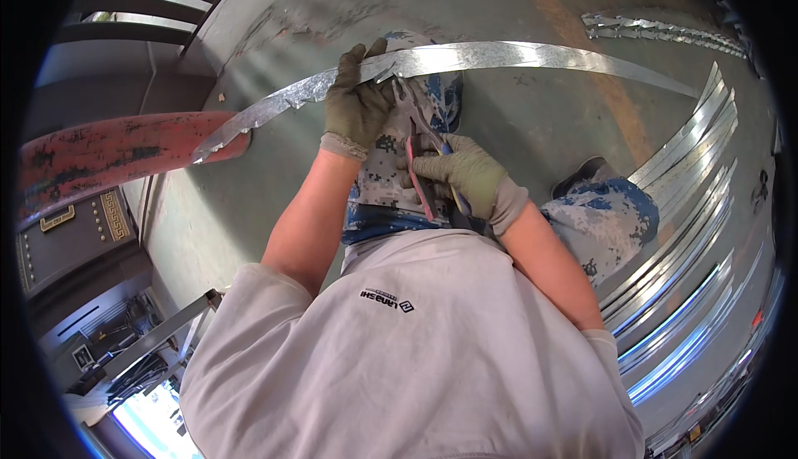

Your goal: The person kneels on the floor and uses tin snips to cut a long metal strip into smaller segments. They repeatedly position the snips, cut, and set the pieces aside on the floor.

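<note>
My left hand (356,101), in an olive glove, grips a long shiny metal strip (515,56) that runs across my raised knee from left to right. The strip's left part (266,111) has jagged cut teeth along its edge. My right hand (465,178), also gloved, is closed on the red and blue handles of tin snips (418,139). The snips' jaws meet the strip just right of my left hand. My camouflage trousers lie under both hands.
A stack of several long metal strips (690,234) lies on the concrete floor at the right. More toothed strips (665,31) lie at the top right. A worn red pillar (108,147) and a dark ornate gate stand at the left.
</note>
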Demonstrator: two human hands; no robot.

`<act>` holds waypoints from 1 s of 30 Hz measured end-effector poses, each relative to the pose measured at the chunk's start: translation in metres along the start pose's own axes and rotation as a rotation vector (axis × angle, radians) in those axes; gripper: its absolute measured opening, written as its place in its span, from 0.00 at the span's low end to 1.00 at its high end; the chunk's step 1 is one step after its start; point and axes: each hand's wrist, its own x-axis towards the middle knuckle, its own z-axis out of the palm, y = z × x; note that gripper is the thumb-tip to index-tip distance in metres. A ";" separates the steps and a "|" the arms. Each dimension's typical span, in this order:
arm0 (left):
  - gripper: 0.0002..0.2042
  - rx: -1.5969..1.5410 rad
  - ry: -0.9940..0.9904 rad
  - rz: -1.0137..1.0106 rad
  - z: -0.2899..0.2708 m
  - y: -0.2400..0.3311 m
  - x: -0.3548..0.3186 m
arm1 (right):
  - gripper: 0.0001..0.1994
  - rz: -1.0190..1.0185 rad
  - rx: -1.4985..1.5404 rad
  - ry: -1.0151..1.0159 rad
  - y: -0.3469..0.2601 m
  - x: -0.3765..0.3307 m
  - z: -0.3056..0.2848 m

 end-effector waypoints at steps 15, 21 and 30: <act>0.21 0.033 0.002 -0.003 0.009 -0.002 -0.005 | 0.16 -0.193 -0.544 0.327 -0.010 -0.025 -0.051; 0.22 0.023 -0.049 -0.013 0.001 0.002 -0.003 | 0.17 -0.212 -0.530 0.362 -0.006 -0.027 -0.052; 0.21 0.007 -0.062 -0.022 0.002 0.002 -0.005 | 0.21 -0.234 -0.697 0.383 -0.010 -0.022 -0.059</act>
